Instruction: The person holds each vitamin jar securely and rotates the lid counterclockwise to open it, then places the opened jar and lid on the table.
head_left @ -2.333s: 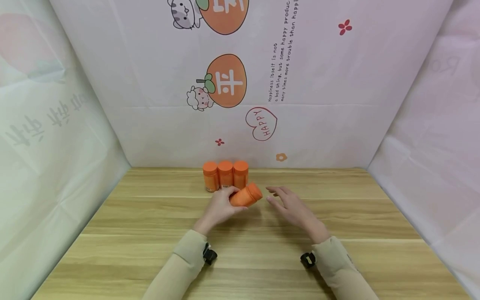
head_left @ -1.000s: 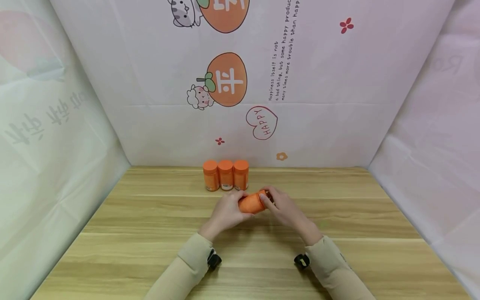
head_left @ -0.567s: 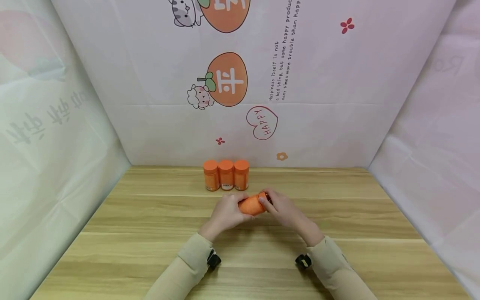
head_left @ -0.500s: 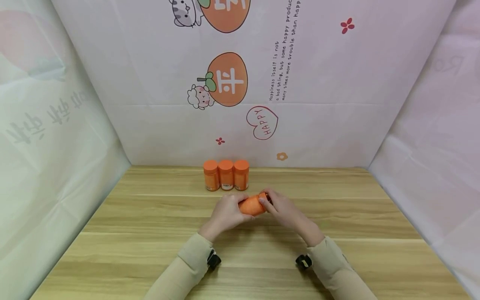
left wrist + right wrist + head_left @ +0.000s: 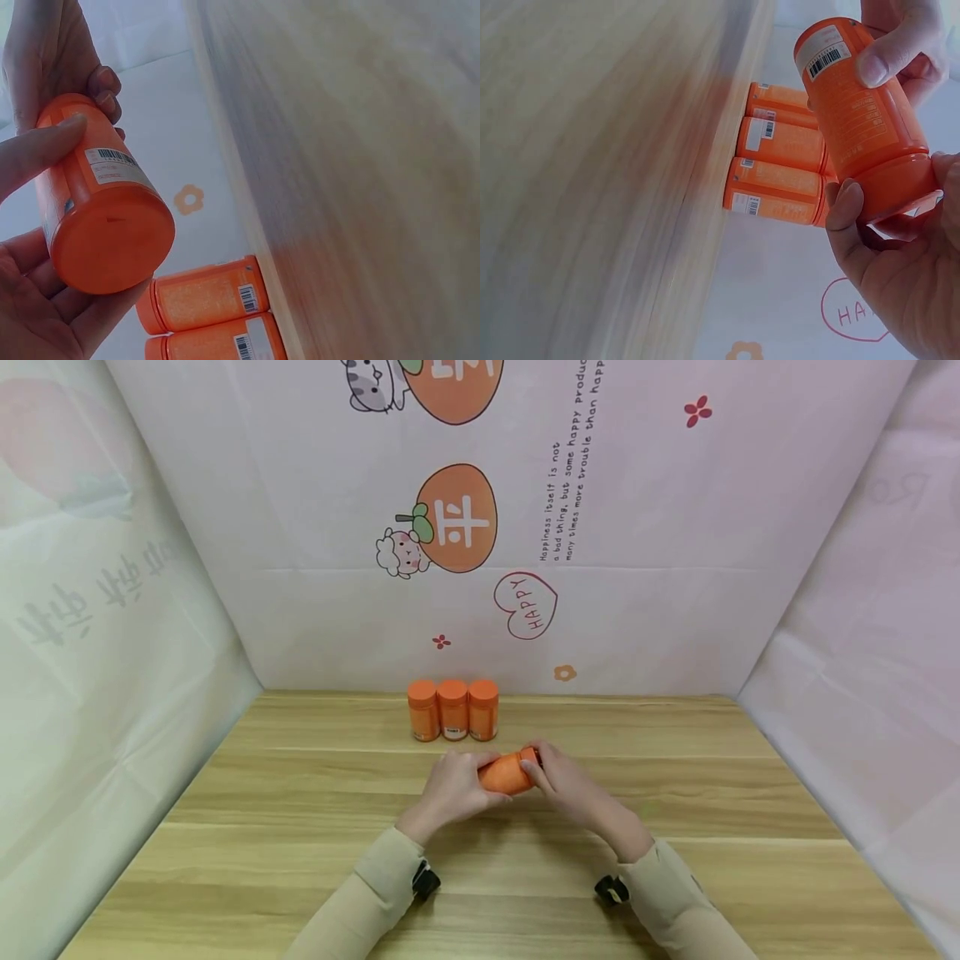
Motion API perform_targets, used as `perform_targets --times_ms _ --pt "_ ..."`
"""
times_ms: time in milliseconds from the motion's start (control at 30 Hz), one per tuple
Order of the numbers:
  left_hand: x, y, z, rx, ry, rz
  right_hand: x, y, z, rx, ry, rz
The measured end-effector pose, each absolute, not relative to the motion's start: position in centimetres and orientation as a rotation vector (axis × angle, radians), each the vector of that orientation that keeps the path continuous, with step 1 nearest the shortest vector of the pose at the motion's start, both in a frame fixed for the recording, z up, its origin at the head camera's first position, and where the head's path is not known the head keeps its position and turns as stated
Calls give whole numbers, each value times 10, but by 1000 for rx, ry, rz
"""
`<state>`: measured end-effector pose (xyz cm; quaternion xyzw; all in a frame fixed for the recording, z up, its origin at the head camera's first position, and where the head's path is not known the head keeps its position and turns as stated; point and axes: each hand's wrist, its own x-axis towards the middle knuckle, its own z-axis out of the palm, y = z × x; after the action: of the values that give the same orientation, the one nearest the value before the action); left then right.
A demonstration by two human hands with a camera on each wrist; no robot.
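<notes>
Bottle (image 5: pixel 502 775), orange and tilted, hangs above the table (image 5: pixel 300 860) between your 2 hands, its cap (image 5: pixel 892 184) turned toward 2 o'clock in the head view. Your left hand (image 5: pixel 450 789), near the bottle's 9 o'clock, is wrapped around the body. Your right hand (image 5: pixel 568 787), near its 3 o'clock, grips the cap between thumb and fingers. At 11 o'clock from your hold, 3 more orange bottles (image 5: pixel 453 710) stand upright in a tight row near the white wall (image 5: pixel 645 568). At 12 o'clock, you face a red heart outline (image 5: pixel 526 606) reading HAPPY. A barcode label (image 5: pixel 116 166) shows near the held bottle's base.
</notes>
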<state>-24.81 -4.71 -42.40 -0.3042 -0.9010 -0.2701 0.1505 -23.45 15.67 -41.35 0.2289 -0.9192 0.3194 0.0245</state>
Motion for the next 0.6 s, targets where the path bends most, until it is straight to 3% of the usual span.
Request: perform_targets --times_ms 600 --pt "-248 -53 -423 -919 -2674 -904 -230 160 -419 820 -2767 916"
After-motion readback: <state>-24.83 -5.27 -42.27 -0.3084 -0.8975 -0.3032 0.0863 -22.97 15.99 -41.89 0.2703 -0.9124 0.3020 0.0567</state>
